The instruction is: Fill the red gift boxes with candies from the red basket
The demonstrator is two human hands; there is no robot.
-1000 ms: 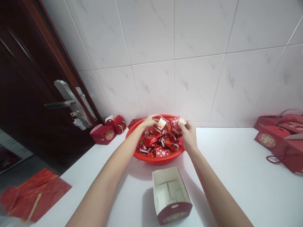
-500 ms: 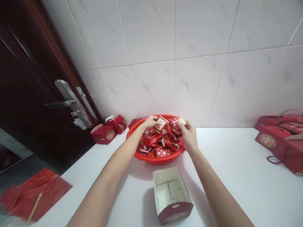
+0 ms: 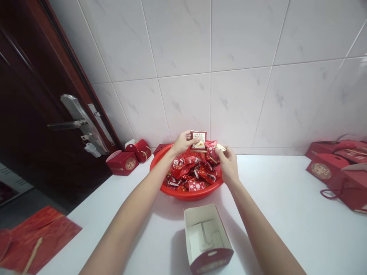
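A round red plastic basket (image 3: 186,195) against the wall holds many red-wrapped candies (image 3: 190,173). Over its back part, my left hand (image 3: 183,143) is closed on a square brown-and-cream snack packet (image 3: 198,141), its printed face toward me. At the basket's right rim my right hand (image 3: 228,162) pinches a small pale-gold packet (image 3: 220,147); a red candy packet (image 3: 211,151) lies against these fingers, and I cannot tell whether it is held too. Closer to me stands an open gift box (image 3: 211,256), dark red outside and cream inside, with nothing in it.
Two red gift boxes (image 3: 122,163) stand by the door frame at left. Several more red boxes (image 3: 327,172) sit at far right, one with a cord handle. A red bag with a rope handle (image 3: 43,236) is at lower left. Behind rises a tiled wall (image 3: 183,107).
My left hand has lifted the square snack packet up from the candies and turned it more upright. My right hand has stayed nearly still at the basket's rim. The view has shifted slightly.
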